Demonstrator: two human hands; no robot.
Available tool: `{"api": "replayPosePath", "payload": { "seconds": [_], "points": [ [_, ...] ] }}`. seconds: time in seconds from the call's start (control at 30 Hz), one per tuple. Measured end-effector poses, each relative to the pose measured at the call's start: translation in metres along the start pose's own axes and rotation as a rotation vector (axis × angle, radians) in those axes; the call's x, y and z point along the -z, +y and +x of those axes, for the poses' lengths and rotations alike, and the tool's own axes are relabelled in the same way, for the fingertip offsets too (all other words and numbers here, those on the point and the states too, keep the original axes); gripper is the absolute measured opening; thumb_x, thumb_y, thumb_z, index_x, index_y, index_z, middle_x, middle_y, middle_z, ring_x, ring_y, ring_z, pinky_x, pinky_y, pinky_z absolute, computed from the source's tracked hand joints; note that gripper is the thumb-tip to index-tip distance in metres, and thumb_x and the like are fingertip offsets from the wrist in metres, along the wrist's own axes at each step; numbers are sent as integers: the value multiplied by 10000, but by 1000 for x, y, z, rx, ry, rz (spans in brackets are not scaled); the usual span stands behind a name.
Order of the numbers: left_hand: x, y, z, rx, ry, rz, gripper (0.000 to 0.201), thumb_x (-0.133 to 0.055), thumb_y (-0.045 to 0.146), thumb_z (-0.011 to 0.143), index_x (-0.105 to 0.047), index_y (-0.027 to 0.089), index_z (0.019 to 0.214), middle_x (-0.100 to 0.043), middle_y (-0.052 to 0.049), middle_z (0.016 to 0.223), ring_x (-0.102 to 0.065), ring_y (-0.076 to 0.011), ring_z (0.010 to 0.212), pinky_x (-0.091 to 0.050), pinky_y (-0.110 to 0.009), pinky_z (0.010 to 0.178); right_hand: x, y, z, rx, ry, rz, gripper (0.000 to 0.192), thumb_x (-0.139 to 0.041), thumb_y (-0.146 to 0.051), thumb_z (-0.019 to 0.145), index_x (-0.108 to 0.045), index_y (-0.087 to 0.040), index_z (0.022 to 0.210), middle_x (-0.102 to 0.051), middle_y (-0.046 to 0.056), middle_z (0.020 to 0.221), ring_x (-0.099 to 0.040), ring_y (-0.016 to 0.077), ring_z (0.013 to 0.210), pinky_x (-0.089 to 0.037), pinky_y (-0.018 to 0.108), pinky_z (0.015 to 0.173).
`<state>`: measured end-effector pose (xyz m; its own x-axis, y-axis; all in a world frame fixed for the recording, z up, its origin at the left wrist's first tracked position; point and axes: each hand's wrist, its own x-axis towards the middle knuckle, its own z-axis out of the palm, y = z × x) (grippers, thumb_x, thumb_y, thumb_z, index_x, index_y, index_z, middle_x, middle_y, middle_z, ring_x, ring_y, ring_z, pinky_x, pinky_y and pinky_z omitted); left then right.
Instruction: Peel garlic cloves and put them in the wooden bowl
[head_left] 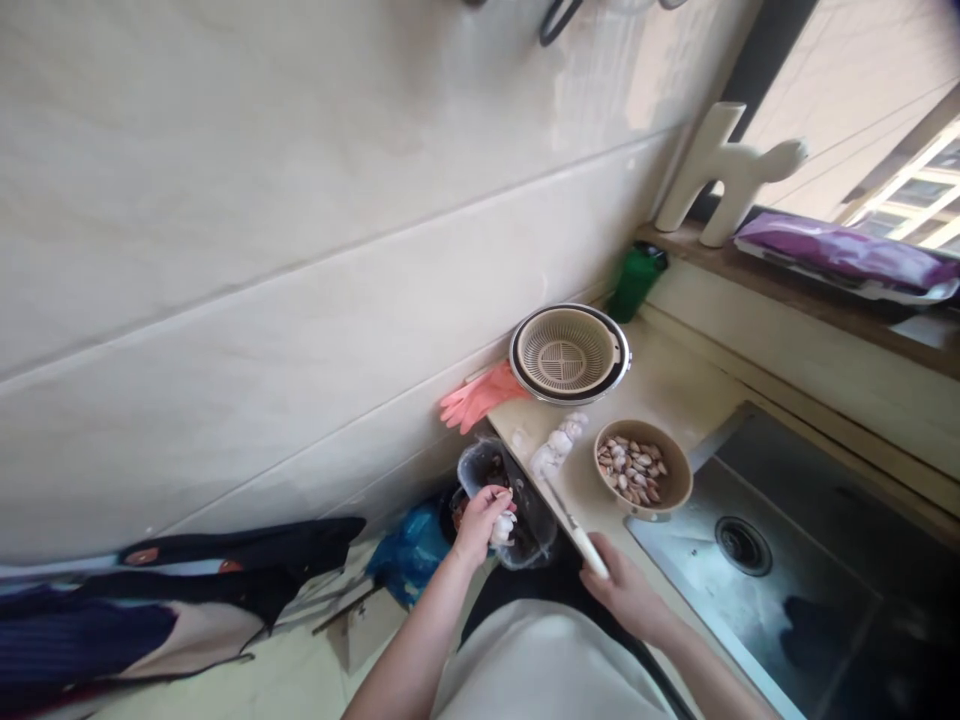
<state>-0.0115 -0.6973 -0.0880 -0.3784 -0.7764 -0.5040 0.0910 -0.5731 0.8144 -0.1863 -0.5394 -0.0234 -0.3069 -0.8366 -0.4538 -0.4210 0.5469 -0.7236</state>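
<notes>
Daylight from window (900,190), up right of hands, overexposed there. Wall evenly bright; sink (825,600) right of hands shadowed. Frame tilted, edges stretched, soft blur throughout.

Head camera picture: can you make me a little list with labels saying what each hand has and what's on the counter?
left hand: pinches a small white piece over the bin
right hand: grips a knife by its white handle, blade lying on the counter
bowl: brown, holds pinkish garlic cloves
strainer basket: beige, by the wall
rubber glove: pink, hanging off the counter edge
sink: steel, to the right
windowsill: white dog figure, purple packet
</notes>
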Motion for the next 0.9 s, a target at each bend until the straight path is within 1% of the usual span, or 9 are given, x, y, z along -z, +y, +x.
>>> {"api": "replayPosePath", "payload": {
  "seconds": [0.03, 0.1, 0.2, 0.33, 0.47, 0.57, 0.77, 0.9],
  "points": [
    [3, -1, 1, 11, -8, 13, 320, -746, 372, 610, -621, 128, 775, -639, -36, 617, -554, -105, 519, -395, -190, 490, -19, -4, 3, -11, -23, 4, 264, -488, -229, 664, -584, -212, 909, -615, -6, 702, -545, 157, 644, -398, 245, 596],
    [9, -5, 3, 31, -13, 33, 303, -744, 358, 612, -626, 124, 764, -639, -40, 613, -543, -98, 499, -383, -187, 478, -47, -8, 9, -30, -88, 48, 289, -469, -198, 653, -587, -196, 916, -574, -22, 650, -502, 142, 596, -364, 237, 558],
    [20, -10, 8, 49, -9, 44, 277, -751, 328, 596, -639, 115, 732, -636, -47, 600, -543, -98, 493, -384, -189, 476, -69, -5, 12, -50, -80, 99, 296, -482, -192, 640, -598, -191, 912, -523, -42, 608, -449, 122, 553, -325, 225, 524],
    [34, -15, 14, 89, -15, 77, 255, -760, 299, 572, -645, 111, 701, -629, -44, 578, -550, -106, 490, -403, -199, 478, -89, -2, 9, -87, -50, 145, 300, -513, -193, 625, -612, -192, 909, -512, -46, 607, -438, 118, 563, -312, 222, 525],
    [45, -19, 17, 201, -43, 134, 243, -762, 293, 564, -631, 117, 670, -612, -24, 545, -529, -102, 441, -399, -204, 441, -105, -2, 4, -103, -20, 205, 280, -526, -191, 619, -620, -187, 882, -496, -49, 600, -424, 112, 563, -307, 214, 520],
    [52, -22, 20, 253, -68, 163, 237, -758, 284, 569, -624, 118, 670, -605, -17, 530, -523, -102, 419, -392, -202, 417, -114, -1, 1, -107, 23, 208, 234, -523, -178, 610, -622, -176, 822, -477, -52, 577, -405, 102, 543, -292, 209, 505],
    [54, -31, 32, 342, -99, 195, 240, -765, 267, 562, -599, 110, 637, -573, -6, 474, -509, -106, 383, -377, -198, 378, -138, 11, 3, -145, 83, 236, 219, -494, -149, 607, -629, -160, 779, -474, -58, 539, -386, 90, 500, -269, 206, 471],
    [53, -40, 43, 410, -100, 180, 243, -766, 241, 558, -564, 108, 579, -521, 5, 401, -483, -109, 340, -360, -199, 346, -153, 19, 12, -220, 127, 188, 180, -489, -128, 591, -632, -151, 698, -509, -43, 546, -427, 95, 521, -282, 205, 488]
  ]
}}
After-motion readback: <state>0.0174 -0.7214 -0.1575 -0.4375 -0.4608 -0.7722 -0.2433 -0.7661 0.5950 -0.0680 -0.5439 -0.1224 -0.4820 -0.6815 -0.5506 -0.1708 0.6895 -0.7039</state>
